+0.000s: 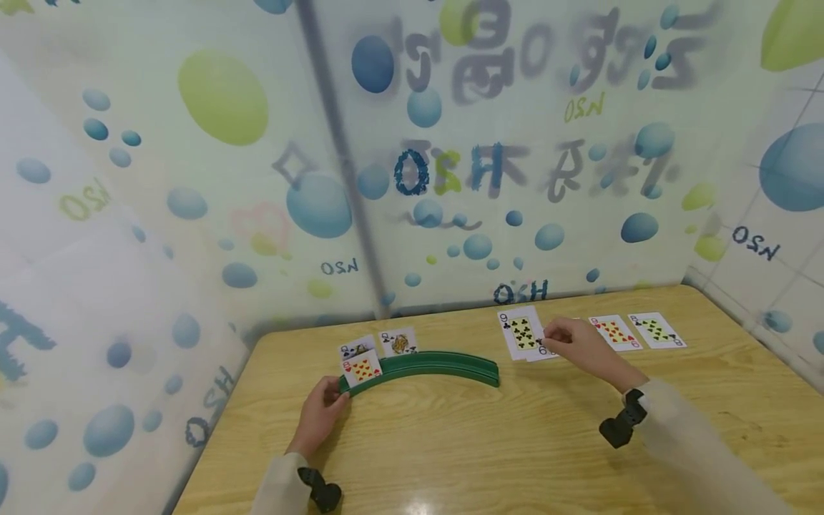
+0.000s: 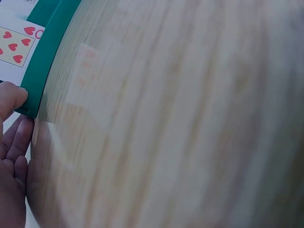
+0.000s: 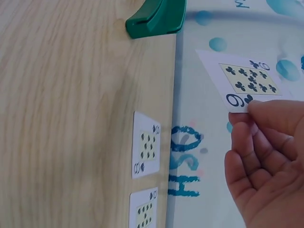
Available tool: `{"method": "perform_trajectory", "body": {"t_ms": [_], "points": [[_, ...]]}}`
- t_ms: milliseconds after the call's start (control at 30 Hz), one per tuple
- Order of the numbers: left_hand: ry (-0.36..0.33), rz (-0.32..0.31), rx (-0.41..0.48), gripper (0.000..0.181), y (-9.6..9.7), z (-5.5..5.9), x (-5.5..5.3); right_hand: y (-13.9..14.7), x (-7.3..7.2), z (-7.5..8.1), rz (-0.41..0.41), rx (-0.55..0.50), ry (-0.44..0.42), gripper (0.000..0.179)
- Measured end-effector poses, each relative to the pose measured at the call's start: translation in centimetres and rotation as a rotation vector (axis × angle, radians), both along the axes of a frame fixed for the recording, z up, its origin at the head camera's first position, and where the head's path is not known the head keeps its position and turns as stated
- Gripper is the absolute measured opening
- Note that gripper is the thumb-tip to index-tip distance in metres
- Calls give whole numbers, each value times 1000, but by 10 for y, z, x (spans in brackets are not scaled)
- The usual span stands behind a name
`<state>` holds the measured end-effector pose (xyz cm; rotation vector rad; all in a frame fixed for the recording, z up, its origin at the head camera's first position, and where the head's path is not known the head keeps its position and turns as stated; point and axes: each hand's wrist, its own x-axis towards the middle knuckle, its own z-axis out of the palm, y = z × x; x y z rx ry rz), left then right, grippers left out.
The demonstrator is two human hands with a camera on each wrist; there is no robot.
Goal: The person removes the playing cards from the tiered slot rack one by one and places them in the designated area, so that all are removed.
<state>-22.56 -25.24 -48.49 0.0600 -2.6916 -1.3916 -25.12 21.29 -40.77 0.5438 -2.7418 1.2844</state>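
Note:
My right hand (image 1: 576,343) pinches the nine of clubs (image 3: 251,78) by a corner between thumb and fingers, raised above the table in the right wrist view. On the left, my left hand (image 1: 318,411) grips the near end of a green curved card holder (image 1: 444,363), its thumb (image 2: 13,97) on the rim. A hearts card (image 1: 362,368) stands in the holder's left end; its number is hard to read. Just behind the holder are a queen of spades (image 1: 357,347) and a black-suited queen (image 1: 399,343).
Right of my right hand lie a hearts card (image 1: 616,332) and a black-suited card (image 1: 656,330). Below the pinched card, another card (image 1: 543,352) partly shows in the head view. The wooden table (image 1: 438,443) meets a patterned wall covering (image 1: 425,272) at its back edge.

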Motion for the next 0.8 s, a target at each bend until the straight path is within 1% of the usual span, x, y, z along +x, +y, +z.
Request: {"method": "perform_trajectory", "body": {"t_ms": [167,367,567,800], "points": [[1,1,3,23,0,1,0,12,6,-4,-38,56,-20,11],[-7,5,10,23,1,1,0,23,13,-12,-54,96,-63,10],[-9,6,7,23,0,0,0,30,19,-21,-84,142,-144,17],[-8,5,8,24,0,0,0,34,23,-27,-125,160,-226,16]]}}
